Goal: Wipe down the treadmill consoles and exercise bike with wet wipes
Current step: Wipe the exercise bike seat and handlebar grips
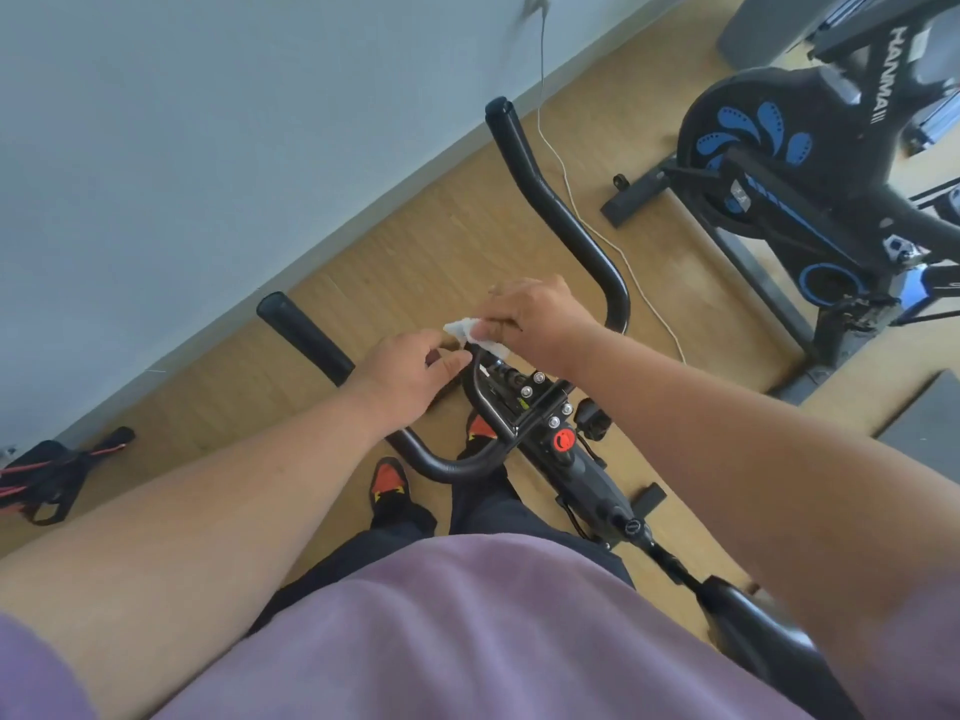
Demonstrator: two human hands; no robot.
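**Two hands on the bike's centre clamp**

Two hands meet over the middle of the black tubular handlebar (561,210) of the black exercise bike (587,470) I am standing over. My right hand (535,319) has its fingers (493,332) pinched shut on a crumpled white wet wipe (470,335), pressing it onto the metal stem just at 12 o'clock from the cluster of silver bolts (540,394). My left hand (410,376) sits at 9 o'clock from the wipe, its fingers loosely curled with thumb and forefinger nearly together; I cannot tell whether they grip the bar or just steady it.

To do this part well, I judge the wipe should be unfolded a little so a fresh, damp face meets the metal, since bunched up it touches only a small patch. I would wrap it round the tube and twist, working outward toward the foam grip (304,337) at 10 o'clock and then up the long arm toward 12 o'clock. The bolt heads and the red round knob (563,440) at 5 o'clock from the wipe look like dirt traps and would need fingertip pressure through the wipe. My left hand is best kept bracing the bar so it does not swing.

A second, blue-and-black exercise bike (779,158) stands well apart at 2 o'clock on the wooden floor (415,241).
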